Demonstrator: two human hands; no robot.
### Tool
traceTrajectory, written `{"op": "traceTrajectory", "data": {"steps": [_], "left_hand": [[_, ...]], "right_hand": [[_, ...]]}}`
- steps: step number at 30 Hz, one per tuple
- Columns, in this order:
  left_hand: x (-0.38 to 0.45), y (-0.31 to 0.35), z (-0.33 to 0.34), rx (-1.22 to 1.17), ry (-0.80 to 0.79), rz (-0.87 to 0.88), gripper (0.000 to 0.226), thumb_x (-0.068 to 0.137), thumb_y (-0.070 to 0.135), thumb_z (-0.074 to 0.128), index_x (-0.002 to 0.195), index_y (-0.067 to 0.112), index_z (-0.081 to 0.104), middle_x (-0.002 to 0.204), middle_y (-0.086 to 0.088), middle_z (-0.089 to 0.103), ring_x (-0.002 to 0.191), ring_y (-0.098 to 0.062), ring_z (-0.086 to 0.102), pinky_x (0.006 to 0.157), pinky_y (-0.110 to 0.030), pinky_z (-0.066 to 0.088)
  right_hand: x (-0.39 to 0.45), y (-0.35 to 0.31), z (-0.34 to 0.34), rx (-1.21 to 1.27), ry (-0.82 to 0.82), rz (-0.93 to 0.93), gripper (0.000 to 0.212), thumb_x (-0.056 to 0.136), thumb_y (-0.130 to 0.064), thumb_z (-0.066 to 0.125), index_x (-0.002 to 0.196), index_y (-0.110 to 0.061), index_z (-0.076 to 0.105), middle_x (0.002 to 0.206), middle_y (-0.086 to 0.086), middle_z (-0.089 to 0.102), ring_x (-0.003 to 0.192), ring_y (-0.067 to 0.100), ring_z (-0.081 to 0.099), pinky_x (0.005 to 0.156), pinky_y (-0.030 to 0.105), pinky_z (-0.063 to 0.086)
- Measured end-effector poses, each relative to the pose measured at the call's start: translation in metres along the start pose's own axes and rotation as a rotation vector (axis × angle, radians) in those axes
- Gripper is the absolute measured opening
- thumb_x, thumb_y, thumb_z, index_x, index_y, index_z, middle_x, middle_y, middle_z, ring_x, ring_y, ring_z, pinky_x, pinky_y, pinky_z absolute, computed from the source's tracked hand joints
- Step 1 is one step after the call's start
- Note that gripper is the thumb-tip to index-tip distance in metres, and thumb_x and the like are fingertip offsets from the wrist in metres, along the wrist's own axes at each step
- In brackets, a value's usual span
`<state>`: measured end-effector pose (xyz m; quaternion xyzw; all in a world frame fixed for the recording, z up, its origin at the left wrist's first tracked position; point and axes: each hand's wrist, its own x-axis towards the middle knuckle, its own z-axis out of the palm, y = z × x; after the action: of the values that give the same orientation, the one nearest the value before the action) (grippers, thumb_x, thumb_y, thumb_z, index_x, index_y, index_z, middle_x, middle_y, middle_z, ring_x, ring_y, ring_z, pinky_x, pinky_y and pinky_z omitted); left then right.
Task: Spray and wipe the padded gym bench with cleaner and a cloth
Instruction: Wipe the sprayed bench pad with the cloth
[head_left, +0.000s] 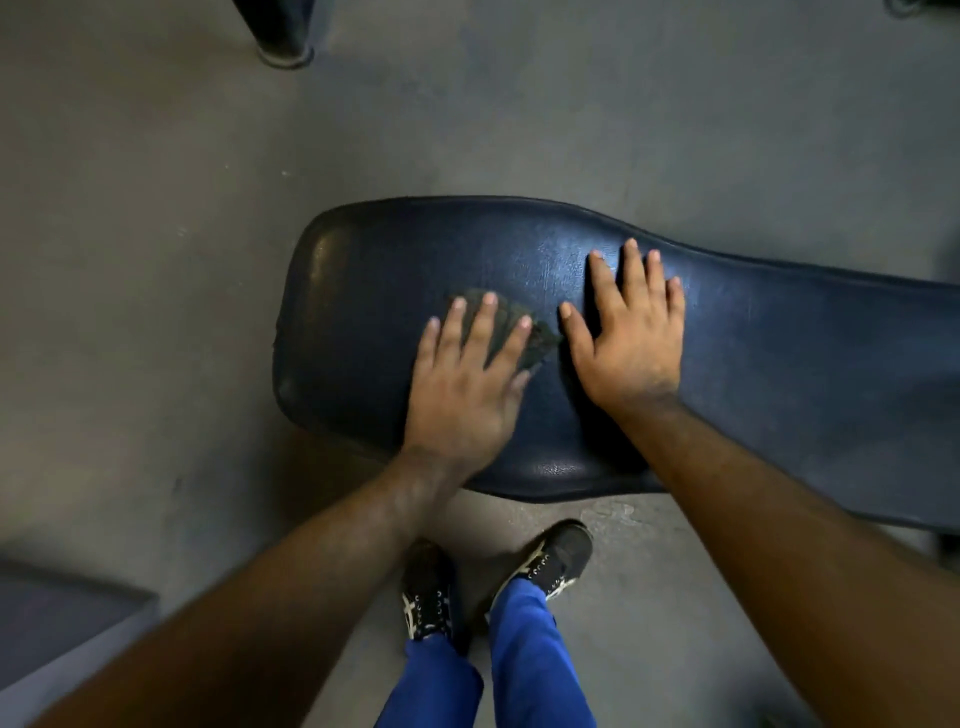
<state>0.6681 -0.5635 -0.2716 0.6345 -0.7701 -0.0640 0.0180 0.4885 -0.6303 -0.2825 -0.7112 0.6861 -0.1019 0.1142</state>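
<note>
A dark blue padded gym bench (779, 364) runs from the middle of the view off to the right. On its wide left end lies a small dark cloth (537, 340). My left hand (467, 384) presses flat on the cloth with straight, spread fingers, and the cloth shows between and beyond them. My right hand (631, 338) rests flat on the bare pad just right of the cloth, fingers straight. No spray bottle is in view.
Grey concrete floor (156, 260) surrounds the bench. My feet in dark shoes (550, 564) and blue trousers stand at the bench's near edge. A dark post base (283, 49) stands at the top left; another grey-blue pad (57, 618) shows at the bottom left.
</note>
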Motion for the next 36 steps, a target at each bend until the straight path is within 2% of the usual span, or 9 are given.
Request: {"op": "traceTrajectory", "data": {"steps": [4, 9, 13, 18, 20, 23, 28, 33, 36], "left_hand": [[0.081, -0.010, -0.008, -0.001, 0.082, -0.447, 0.056, 0.098, 0.046, 0.033, 0.150, 0.026, 0.037, 0.159, -0.014, 0.027, 0.145, -0.041, 0.025, 0.117, -0.056, 0.020], [0.053, -0.002, -0.002, 0.006, -0.008, -0.082, 0.055, 0.099, 0.047, 0.033, 0.150, 0.028, 0.035, 0.160, -0.012, 0.027, 0.146, -0.038, 0.024, 0.119, -0.054, 0.018], [0.114, -0.010, -0.010, -0.030, 0.067, -0.523, 0.058, 0.097, 0.045, 0.032, 0.150, 0.025, 0.038, 0.160, -0.014, 0.027, 0.146, -0.039, 0.023, 0.118, -0.055, 0.018], [0.066, 0.014, -0.007, -0.020, -0.048, -0.106, 0.057, 0.100, 0.047, 0.032, 0.151, 0.023, 0.034, 0.160, -0.014, 0.025, 0.147, -0.038, 0.022, 0.119, -0.054, 0.017], [0.092, 0.003, -0.009, 0.005, -0.033, -0.146, 0.057, 0.099, 0.047, 0.032, 0.151, 0.024, 0.035, 0.160, -0.014, 0.027, 0.146, -0.038, 0.023, 0.119, -0.054, 0.017], [0.138, 0.006, -0.012, -0.024, -0.029, -0.364, 0.058, 0.097, 0.047, 0.032, 0.149, 0.024, 0.038, 0.158, -0.013, 0.030, 0.146, -0.038, 0.023, 0.119, -0.054, 0.016], [0.068, 0.010, -0.009, -0.003, -0.100, 0.053, 0.056, 0.099, 0.045, 0.035, 0.152, 0.025, 0.033, 0.161, -0.011, 0.025, 0.148, -0.035, 0.021, 0.120, -0.053, 0.016], [0.142, 0.031, -0.007, -0.027, -0.025, -0.298, 0.057, 0.098, 0.044, 0.031, 0.152, 0.025, 0.033, 0.160, -0.012, 0.026, 0.148, -0.034, 0.018, 0.120, -0.050, 0.011], [0.093, 0.046, -0.005, -0.025, -0.059, -0.073, 0.057, 0.099, 0.044, 0.028, 0.153, 0.024, 0.030, 0.162, -0.011, 0.021, 0.149, -0.033, 0.016, 0.121, -0.051, 0.013]], "right_hand": [[0.000, 0.000, 0.004, -0.004, 0.044, 0.047, 0.055, 0.102, -0.044, 0.036, 0.152, -0.022, 0.039, 0.163, 0.010, 0.028, 0.152, 0.031, 0.020, 0.123, 0.052, 0.012], [0.001, -0.001, 0.001, 0.001, 0.018, 0.200, 0.056, 0.102, -0.043, 0.036, 0.153, -0.019, 0.037, 0.165, 0.009, 0.024, 0.153, 0.031, 0.016, 0.122, 0.052, 0.007], [0.003, 0.016, -0.003, -0.027, 0.042, 0.097, 0.056, 0.101, -0.051, 0.038, 0.150, -0.024, 0.043, 0.161, 0.007, 0.034, 0.150, 0.031, 0.027, 0.120, 0.053, 0.018], [0.002, 0.019, -0.008, -0.050, 0.020, 0.073, 0.056, 0.102, -0.050, 0.036, 0.152, -0.024, 0.039, 0.162, 0.007, 0.031, 0.152, 0.030, 0.023, 0.121, 0.054, 0.015], [0.002, 0.018, -0.008, -0.055, 0.002, 0.082, 0.057, 0.103, -0.048, 0.033, 0.153, -0.021, 0.036, 0.163, 0.007, 0.029, 0.152, 0.029, 0.020, 0.122, 0.054, 0.012], [0.003, 0.020, -0.005, -0.022, 0.033, 0.117, 0.060, 0.102, -0.044, 0.031, 0.153, -0.014, 0.036, 0.162, 0.007, 0.030, 0.153, 0.027, 0.021, 0.124, 0.052, 0.010], [0.002, 0.021, -0.007, 0.048, 0.054, 0.126, 0.058, 0.096, -0.035, 0.037, 0.148, -0.012, 0.044, 0.160, 0.008, 0.035, 0.151, 0.028, 0.025, 0.124, 0.053, 0.012], [0.004, 0.026, -0.003, 0.099, 0.082, 0.105, 0.056, 0.095, -0.030, 0.038, 0.148, -0.012, 0.045, 0.159, 0.008, 0.037, 0.150, 0.028, 0.027, 0.124, 0.050, 0.013], [0.002, 0.025, -0.012, 0.265, 0.093, 0.133, 0.062, 0.091, -0.027, 0.041, 0.150, -0.007, 0.040, 0.156, 0.010, 0.042, 0.149, 0.028, 0.029, 0.124, 0.050, 0.014]]}}
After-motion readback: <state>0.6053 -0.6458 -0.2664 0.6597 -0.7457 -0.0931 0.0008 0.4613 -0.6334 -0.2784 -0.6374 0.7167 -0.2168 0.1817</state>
